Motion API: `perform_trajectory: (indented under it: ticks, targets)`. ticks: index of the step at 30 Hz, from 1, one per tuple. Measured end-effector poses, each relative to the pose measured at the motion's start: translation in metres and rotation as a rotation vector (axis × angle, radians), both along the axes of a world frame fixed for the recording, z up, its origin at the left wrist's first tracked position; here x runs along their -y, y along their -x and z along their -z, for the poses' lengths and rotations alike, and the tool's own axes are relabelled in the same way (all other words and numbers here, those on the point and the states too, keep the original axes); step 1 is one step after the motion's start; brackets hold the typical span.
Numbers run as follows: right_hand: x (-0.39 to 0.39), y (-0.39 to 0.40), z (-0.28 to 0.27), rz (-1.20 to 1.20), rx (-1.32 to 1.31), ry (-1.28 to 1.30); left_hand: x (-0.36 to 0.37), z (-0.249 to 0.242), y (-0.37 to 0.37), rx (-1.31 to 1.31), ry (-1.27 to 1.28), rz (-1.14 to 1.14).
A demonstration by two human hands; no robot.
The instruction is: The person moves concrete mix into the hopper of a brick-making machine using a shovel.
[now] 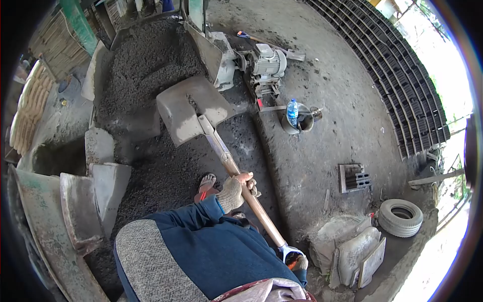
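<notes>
A shovel (261, 216) with a wooden shaft and a wide, grey-caked blade (176, 116) stretches diagonally across the view. My left hand (233, 193), in a knitted glove with bare fingertips, is wrapped round the middle of the shaft. At the shaft's end, my right hand (300, 263) is closed on the D-shaped handle, partly hidden by my sleeve. The blade's underside or back faces up toward me and overlaps the near edge of a heap of dark, damp mix (151, 60). More loose mix (161, 166) covers the floor beneath the shaft, beside my sandalled foot (206, 181).
An electric motor (269, 61) stands right of the heap, with another shovel (271, 43) behind it. A bucket (297, 121) holds a water bottle (292, 111). Stacked blocks (387, 65) line the right. A tyre (400, 217) and slabs (354, 256) lie lower right; metal sheets (80, 211) lean left.
</notes>
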State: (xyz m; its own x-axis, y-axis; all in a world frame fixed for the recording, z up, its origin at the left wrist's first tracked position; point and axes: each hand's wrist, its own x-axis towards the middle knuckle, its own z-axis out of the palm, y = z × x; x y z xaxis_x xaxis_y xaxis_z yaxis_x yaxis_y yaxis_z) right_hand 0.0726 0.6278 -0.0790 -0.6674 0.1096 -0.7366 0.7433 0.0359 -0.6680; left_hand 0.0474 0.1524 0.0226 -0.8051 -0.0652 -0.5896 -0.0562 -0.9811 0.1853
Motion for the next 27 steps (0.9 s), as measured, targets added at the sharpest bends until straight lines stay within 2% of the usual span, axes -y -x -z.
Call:
perform_trajectory:
  ticks: [5, 7, 10, 11, 13, 14, 15, 16, 20, 24, 27]
  targets:
    - [-0.018, -0.009, -0.032, -0.001, -0.024, 0.021, 0.013, 0.002, 0.007, 0.058, 0.001, -0.055]
    - [-0.009, -0.002, -0.023, 0.029, -0.031, 0.112, 0.035, 0.002, 0.011, 0.024, 0.000, -0.108]
    - [0.053, 0.007, -0.075, 0.086, 0.037, 0.234, 0.058, 0.005, 0.018, 0.007, 0.037, -0.138]
    - [0.066, 0.010, -0.071, 0.048, -0.076, 0.098, 0.068, 0.008, 0.019, -0.010, 0.042, -0.140]
    - [0.086, 0.015, -0.076, -0.019, 0.015, 0.162, 0.093, 0.013, 0.023, -0.040, 0.056, -0.138]
    - [0.120, 0.012, -0.093, -0.010, 0.020, 0.173, 0.108, -0.001, 0.027, 0.009, 0.112, -0.146]
    - [0.143, 0.013, -0.072, 0.043, 0.013, 0.098, 0.132, 0.002, 0.032, -0.025, 0.122, -0.138]
    - [0.157, 0.012, -0.063, 0.005, 0.009, 0.173, 0.158, 0.007, 0.035, -0.056, 0.132, -0.129]
    - [0.250, 0.026, -0.019, -0.087, -0.128, 0.060, 0.268, 0.014, 0.063, -0.078, 0.209, -0.139]
    - [0.389, 0.048, -0.067, -0.059, -0.147, 0.437, 0.386, 0.028, 0.088, -0.151, 0.300, -0.155]
    - [0.467, 0.065, -0.097, -0.256, -0.329, 0.490, 0.460, 0.000, 0.107, 0.011, 0.465, -0.282]
